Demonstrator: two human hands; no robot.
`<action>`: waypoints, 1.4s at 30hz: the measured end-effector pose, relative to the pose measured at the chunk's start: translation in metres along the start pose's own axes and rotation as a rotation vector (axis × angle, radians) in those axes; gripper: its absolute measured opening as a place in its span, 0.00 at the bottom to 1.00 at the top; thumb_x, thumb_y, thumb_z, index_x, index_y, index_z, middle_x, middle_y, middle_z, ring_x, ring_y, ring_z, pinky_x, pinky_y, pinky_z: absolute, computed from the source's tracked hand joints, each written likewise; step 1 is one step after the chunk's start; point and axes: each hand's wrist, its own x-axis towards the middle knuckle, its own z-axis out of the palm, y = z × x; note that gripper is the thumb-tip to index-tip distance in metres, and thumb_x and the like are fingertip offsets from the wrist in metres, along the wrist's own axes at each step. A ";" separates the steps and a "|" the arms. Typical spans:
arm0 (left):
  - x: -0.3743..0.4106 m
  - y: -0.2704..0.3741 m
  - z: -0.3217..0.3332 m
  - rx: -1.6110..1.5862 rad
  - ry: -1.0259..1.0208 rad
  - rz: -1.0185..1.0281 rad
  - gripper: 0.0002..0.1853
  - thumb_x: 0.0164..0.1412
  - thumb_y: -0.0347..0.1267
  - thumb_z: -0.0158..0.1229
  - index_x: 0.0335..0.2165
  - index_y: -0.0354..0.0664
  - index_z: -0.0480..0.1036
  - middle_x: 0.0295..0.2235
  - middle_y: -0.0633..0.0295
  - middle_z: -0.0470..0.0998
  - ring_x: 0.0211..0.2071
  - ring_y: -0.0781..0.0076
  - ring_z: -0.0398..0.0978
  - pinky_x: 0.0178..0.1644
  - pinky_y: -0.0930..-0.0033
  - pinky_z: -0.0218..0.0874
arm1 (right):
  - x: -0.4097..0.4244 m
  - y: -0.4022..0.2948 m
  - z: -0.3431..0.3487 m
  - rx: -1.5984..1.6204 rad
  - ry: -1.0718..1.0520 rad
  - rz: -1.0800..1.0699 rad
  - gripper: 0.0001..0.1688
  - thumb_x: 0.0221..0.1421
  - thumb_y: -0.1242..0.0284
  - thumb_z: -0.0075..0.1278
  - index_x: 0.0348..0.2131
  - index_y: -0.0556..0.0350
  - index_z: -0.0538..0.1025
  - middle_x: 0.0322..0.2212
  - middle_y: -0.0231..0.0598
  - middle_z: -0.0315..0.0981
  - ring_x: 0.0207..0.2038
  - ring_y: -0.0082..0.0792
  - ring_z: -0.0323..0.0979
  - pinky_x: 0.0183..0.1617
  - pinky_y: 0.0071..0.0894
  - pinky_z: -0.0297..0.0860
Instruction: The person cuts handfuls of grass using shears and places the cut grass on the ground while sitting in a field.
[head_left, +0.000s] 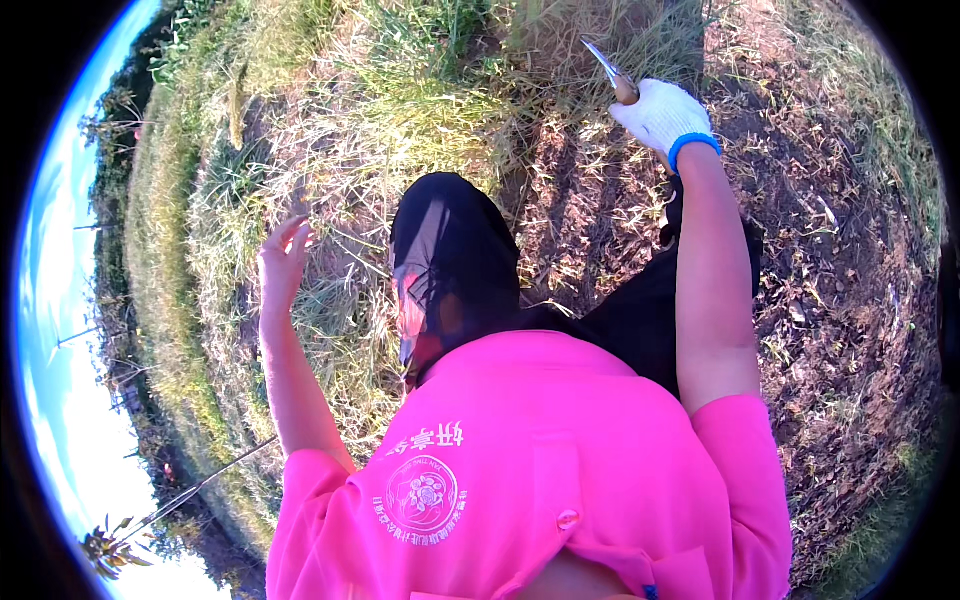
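Observation:
My right hand wears a white knitted glove with a blue cuff. It grips the wooden handle of a sickle, whose narrow metal blade points up and to the left, over grass. Part of the handle is hidden in the glove. Out to the left, my bare left hand is raised with loosely curled fingers, thumb apart, and nothing visible in it. Beneath it lie dry and green grass. My bent knee in dark trousers is between the two hands.
Standing grass grows ahead, partly sunlit. Bare soil with cut stalks and dry litter covers the right side. Taller vegetation borders the left, with sky beyond. A thin stem with leaves is at the lower left.

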 end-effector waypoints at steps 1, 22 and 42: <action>0.008 0.015 0.013 -0.017 -0.017 0.049 0.16 0.60 0.35 0.53 0.44 0.39 0.73 0.35 0.58 0.79 0.35 0.74 0.76 0.41 0.73 0.64 | -0.001 -0.002 -0.001 0.001 0.003 0.012 0.30 0.46 0.52 0.44 0.39 0.57 0.77 0.37 0.52 0.75 0.41 0.48 0.74 0.47 0.42 0.69; 0.228 0.085 0.431 0.490 -0.477 0.740 0.32 0.48 0.34 0.59 0.51 0.29 0.62 0.53 0.43 0.63 0.56 0.49 0.58 0.60 0.58 0.50 | 0.122 -0.004 0.130 0.382 -0.447 0.267 0.32 0.45 0.50 0.50 0.34 0.66 0.75 0.24 0.46 0.75 0.26 0.37 0.74 0.34 0.32 0.68; 0.285 0.034 0.494 0.412 -0.367 0.644 0.15 0.50 0.31 0.54 0.39 0.40 0.69 0.34 0.55 0.75 0.42 0.58 0.71 0.48 0.55 0.58 | 0.197 -0.029 0.286 1.466 -0.937 0.660 0.21 0.52 0.56 0.53 0.35 0.54 0.71 0.28 0.39 0.74 0.31 0.35 0.74 0.35 0.36 0.73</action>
